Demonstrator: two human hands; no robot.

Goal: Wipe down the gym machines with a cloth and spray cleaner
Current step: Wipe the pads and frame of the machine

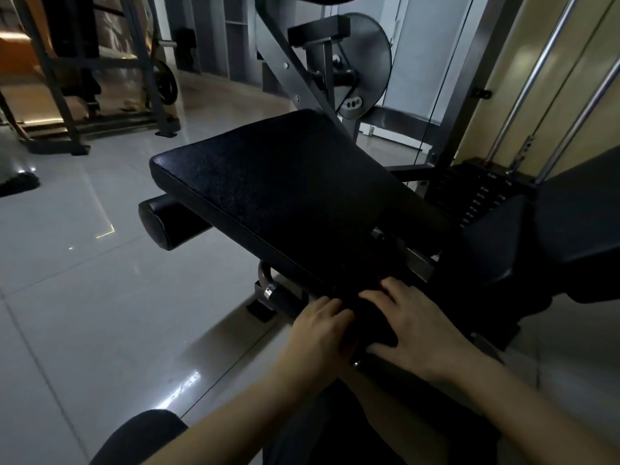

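The gym machine's black seat pad [285, 189] fills the middle of the frame. Low in the middle, the right hand [416, 330] lies flat, fingers spread, on a dark piece [372, 322] at the pad's near end. The left hand [318, 330] touches its side; I cannot tell if those fingers grip it.

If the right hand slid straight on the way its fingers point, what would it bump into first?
Probably the near end of the big black padded seat, just ahead of the right hand; the dim light hides the exact gap.
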